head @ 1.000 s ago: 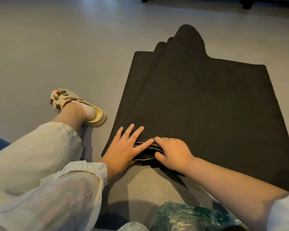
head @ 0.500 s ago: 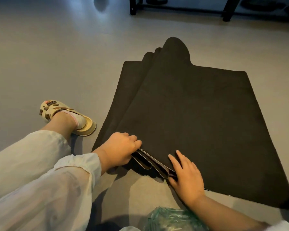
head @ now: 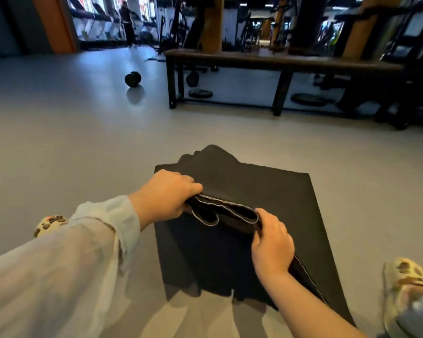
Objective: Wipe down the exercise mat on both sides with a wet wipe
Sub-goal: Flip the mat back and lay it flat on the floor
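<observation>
The black mat (head: pixel 274 191) lies folded in layers on the grey floor (head: pixel 83 142), and its near edge is lifted off the ground, the pale-trimmed layers fanning out between the two hands. The left hand (head: pixel 165 195) has its fingers curled round the left end of that raised stack, gripping it. The right hand (head: pixel 271 247) clamps the right end, thumb on top and fingers wrapped under the layers. The rest of the mat stays flat below and beyond the hands, with a rounded hump of folds at the far edge. A white sheer sleeve (head: pixel 59 264) covers the left arm; the right forearm is bare. A sandal (head: pixel 48 224) peeks out at the left, another sandal (head: pixel 408 284) at the lower right. Further off, a dumbbell (head: pixel 133 79) sits on the floor, and a long dark bench (head: pixel 279 61) stands with weight plates (head: pixel 200 93) beneath it.
</observation>
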Tool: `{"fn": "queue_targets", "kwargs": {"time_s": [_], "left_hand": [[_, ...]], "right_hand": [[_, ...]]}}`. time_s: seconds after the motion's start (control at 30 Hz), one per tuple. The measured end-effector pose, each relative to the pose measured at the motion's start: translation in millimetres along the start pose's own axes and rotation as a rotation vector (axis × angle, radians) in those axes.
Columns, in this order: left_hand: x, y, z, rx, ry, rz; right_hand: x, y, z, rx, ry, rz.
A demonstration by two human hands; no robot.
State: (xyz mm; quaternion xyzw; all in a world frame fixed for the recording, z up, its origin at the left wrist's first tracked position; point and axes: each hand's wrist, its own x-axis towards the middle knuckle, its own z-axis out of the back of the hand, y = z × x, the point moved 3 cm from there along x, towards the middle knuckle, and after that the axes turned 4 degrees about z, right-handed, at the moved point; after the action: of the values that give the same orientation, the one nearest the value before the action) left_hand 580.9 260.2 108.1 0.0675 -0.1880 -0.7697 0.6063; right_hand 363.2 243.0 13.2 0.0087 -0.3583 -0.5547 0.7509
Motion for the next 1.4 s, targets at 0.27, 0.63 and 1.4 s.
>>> {"fn": "queue_targets", "kwargs": {"time_s": [0.27, 0.63, 1.4], "left_hand": [[57, 55, 146, 0.014, -0.158, 0.106], [88, 101, 312, 0.041, -0.24, 0.132], [225, 172, 299, 0.053, -0.099, 0.252]], "right_hand": [[143, 18, 118, -0.203, -0.479, 0.606], [240, 61, 268, -0.395, -0.634, 0.932], [425, 75, 234, -0.594, -0.283, 0.797]]}}
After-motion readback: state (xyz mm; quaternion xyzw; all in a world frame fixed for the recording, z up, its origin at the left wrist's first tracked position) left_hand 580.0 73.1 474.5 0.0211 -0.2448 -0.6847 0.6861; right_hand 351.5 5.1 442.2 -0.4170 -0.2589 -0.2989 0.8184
